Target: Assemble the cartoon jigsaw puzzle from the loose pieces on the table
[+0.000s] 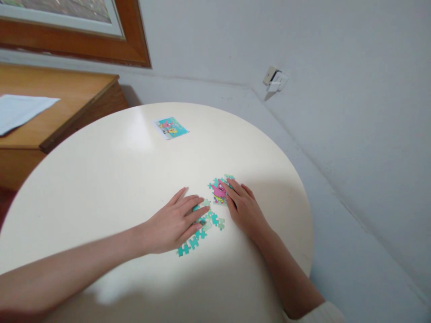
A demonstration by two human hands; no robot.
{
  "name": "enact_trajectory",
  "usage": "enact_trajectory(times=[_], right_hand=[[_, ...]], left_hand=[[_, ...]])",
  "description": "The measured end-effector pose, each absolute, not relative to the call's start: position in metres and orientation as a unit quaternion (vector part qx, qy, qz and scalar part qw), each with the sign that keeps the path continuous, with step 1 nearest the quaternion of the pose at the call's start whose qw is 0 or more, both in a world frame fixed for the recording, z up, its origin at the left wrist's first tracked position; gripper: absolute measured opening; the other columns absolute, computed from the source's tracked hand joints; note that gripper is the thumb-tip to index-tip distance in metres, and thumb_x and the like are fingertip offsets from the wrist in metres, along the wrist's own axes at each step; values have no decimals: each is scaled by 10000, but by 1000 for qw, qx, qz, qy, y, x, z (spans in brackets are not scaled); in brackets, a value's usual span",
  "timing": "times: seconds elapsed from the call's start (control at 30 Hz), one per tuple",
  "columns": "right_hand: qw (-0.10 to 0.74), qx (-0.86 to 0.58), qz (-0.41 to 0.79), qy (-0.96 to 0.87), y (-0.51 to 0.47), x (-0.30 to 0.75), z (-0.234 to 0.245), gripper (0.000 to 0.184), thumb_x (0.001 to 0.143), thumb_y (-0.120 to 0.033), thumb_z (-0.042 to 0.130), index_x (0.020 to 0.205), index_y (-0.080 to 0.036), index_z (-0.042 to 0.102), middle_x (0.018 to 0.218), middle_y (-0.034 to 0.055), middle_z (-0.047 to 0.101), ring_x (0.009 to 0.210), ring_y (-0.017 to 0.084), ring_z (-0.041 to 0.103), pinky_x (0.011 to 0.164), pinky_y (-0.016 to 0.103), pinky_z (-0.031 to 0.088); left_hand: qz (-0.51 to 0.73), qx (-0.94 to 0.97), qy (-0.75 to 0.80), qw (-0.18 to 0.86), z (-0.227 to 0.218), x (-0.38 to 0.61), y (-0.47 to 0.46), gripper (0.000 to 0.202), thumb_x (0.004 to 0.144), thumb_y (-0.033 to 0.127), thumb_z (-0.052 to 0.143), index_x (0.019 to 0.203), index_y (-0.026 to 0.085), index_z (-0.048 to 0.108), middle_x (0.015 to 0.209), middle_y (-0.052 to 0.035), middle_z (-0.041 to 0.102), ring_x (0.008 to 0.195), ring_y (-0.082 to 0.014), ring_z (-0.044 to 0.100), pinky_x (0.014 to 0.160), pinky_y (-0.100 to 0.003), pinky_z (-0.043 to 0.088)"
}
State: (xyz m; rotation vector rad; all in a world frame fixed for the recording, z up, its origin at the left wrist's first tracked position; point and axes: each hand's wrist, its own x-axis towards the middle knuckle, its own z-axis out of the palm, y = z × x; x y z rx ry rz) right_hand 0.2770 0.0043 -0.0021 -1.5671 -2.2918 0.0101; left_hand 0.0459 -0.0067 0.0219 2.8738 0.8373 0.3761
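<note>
My left hand (180,220) lies palm down with its fingers spread over a patch of loose teal jigsaw puzzle pieces (193,242), covering some of them. A few pale, greenish pieces (221,224) sit among the teal ones, past my fingertips. To the right, a joined section of the puzzle (218,190) shows a pink cartoon figure on teal. My right hand (245,206) rests on the right side of this section, fingers stretched out and touching it. What lies beneath both hands is hidden.
The pieces lie on a round white table (101,188). Toward its far side is a picture card (172,128) with pink and yellow cartoon figures. A wooden cabinet (87,85) with a pale sheet (23,110) stands at left. A wall socket with a plug (276,80) is beyond the table.
</note>
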Motion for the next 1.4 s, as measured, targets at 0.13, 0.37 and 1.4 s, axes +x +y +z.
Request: enact_trajectory(times=[0.13, 0.37, 1.4], right_hand=[[224, -546, -1, -807, 4, 275, 0, 378, 936, -200, 347, 1249, -196, 559, 1283, 97, 579, 1220, 186, 492, 1036, 379, 334], [289, -462, 1, -838, 1, 263, 4, 229, 908, -206, 469, 1003, -201, 677, 1078, 75, 676, 1093, 177, 563, 946, 338, 386], [268, -472, 80, -836, 0, 247, 7, 132, 845, -151, 544, 918, -222, 630, 1058, 38, 666, 1067, 179, 551, 931, 347, 351]], left_hand=[[131, 949, 277, 71, 23, 46, -7, 358, 950, 288, 382, 1242, 141, 529, 1233, -157, 535, 1209, -261, 461, 1088, -536, 253], [133, 951, 269, 76, 22, 46, -6, 366, 943, 295, 401, 1230, 111, 534, 1239, -173, 525, 1204, -285, 458, 1073, -526, 292], [159, 941, 278, 106, 23, 47, -5, 340, 931, 238, 391, 1235, 169, 524, 1195, -144, 533, 1186, -249, 461, 1068, -524, 312]])
